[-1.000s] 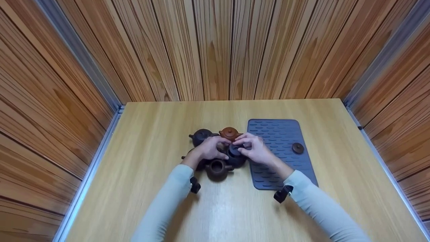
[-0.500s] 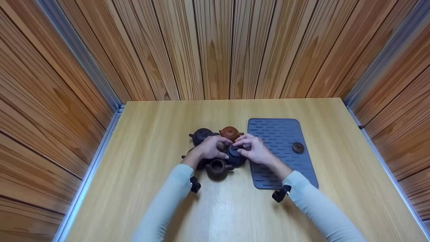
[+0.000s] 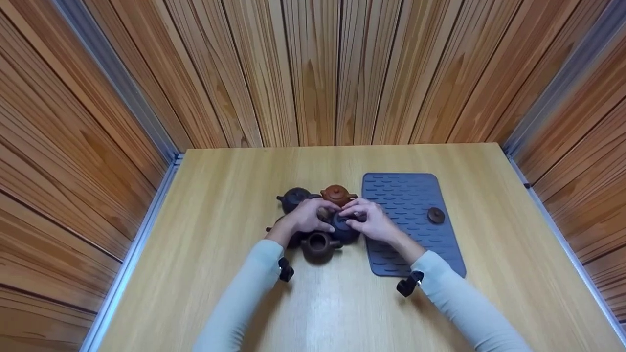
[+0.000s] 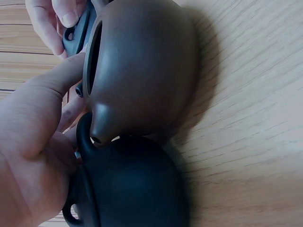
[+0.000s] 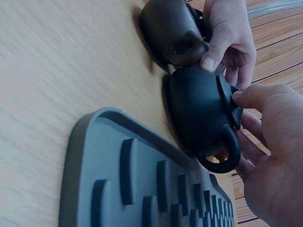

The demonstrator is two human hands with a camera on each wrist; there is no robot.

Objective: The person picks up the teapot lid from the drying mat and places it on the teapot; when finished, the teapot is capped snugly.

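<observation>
A black teapot (image 5: 196, 109) stands at the right of a cluster of small teapots. My left hand (image 3: 308, 216) grips its upper body, thumb on the near side and fingers behind. With thumb and fingers my right hand (image 3: 374, 222) pinches the black lid (image 5: 228, 97), which lies over the teapot's mouth. In the left wrist view this lid (image 4: 78, 35) shows under the right fingertips. Close by stands a brown teapot (image 3: 318, 250) without a lid, its round mouth uncovered.
An orange-brown teapot (image 3: 336, 194) and a dark teapot (image 3: 294, 198) stand behind the hands. Another black teapot (image 4: 137, 182) is partly hidden under the left wrist. A grey ridged mat (image 3: 401, 195) lies right, bearing a round brown lid (image 3: 435, 215). Wooden walls (image 3: 313, 73) enclose the table.
The black lid, tilted and raised one second ago, has come down onto the teapot. The right hand has shifted slightly; the left stays on the teapot.
</observation>
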